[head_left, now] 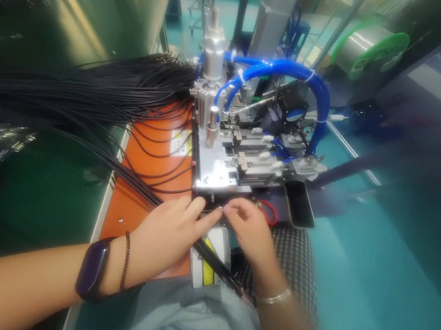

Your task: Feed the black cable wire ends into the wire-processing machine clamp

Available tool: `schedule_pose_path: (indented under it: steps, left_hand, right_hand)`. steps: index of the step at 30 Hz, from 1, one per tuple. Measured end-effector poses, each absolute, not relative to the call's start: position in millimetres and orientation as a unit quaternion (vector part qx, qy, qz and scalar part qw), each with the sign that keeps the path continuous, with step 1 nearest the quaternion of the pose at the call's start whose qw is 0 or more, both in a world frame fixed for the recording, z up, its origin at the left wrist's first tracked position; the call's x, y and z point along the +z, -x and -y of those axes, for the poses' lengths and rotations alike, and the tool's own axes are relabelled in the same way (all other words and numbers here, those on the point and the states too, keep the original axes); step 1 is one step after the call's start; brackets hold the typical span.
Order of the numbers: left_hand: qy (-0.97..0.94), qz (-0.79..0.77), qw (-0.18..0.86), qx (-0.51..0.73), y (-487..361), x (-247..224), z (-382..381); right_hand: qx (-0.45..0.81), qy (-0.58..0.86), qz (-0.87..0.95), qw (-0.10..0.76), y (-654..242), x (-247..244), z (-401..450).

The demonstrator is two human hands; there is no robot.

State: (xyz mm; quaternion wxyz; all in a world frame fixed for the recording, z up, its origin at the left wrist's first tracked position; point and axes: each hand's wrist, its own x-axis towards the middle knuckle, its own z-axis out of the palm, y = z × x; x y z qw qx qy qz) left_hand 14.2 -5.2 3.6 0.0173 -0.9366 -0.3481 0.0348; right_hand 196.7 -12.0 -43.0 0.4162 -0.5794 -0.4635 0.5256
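Observation:
My left hand (173,229) is curled over a bundle of black cables (212,258), which runs beneath the palm and down toward my lap. Its thumb and forefinger reach right to a tiny shiny metal piece (221,208), perhaps a cable end. My right hand (250,228) pinches at that same piece from the other side, fingertips almost meeting those of the left. Both hands are just in front of the metal plate (215,172) of a bench machine (261,165). Details between the fingertips are too small to make out.
Many loose black cables (92,88) stretch over the orange work surface (128,218) from the left. A thick blue hose (322,97) arches above the machine. A phone (300,203) lies at its right corner, near a red loop (270,213). A green-rimmed spool (369,49) stands behind.

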Motion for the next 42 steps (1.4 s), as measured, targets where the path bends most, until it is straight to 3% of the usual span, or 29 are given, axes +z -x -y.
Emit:
schedule_pose_path:
  steps: [5,13,22,29,35,37,42]
  left_hand:
    - [0.934,0.357,0.002,0.026,-15,7,3]
    - [0.95,0.302,0.036,-0.066,-2,6,-3]
    - [0.933,0.353,0.071,-0.019,-10,13,12]
    - [0.92,0.375,0.107,0.034,-11,16,27]
    - [0.92,0.387,0.061,0.034,-11,22,20]
    - [0.919,0.39,0.048,0.032,-10,23,19]
    - [0.921,0.388,0.016,0.021,-6,20,15]
  right_hand:
    - [0.606,0.561,0.387,0.41,-195,-51,10]
    - [0.549,0.542,0.475,0.423,-202,-44,9]
    - [0.524,0.605,0.455,0.389,-196,-44,9]
    - [0.356,0.578,0.625,0.386,-206,-46,18]
    - [0.345,0.573,0.639,0.38,-208,-48,21]
    - [0.326,0.542,0.671,0.386,-213,-41,25]
    - [0.325,0.314,0.829,0.329,-226,-17,42]
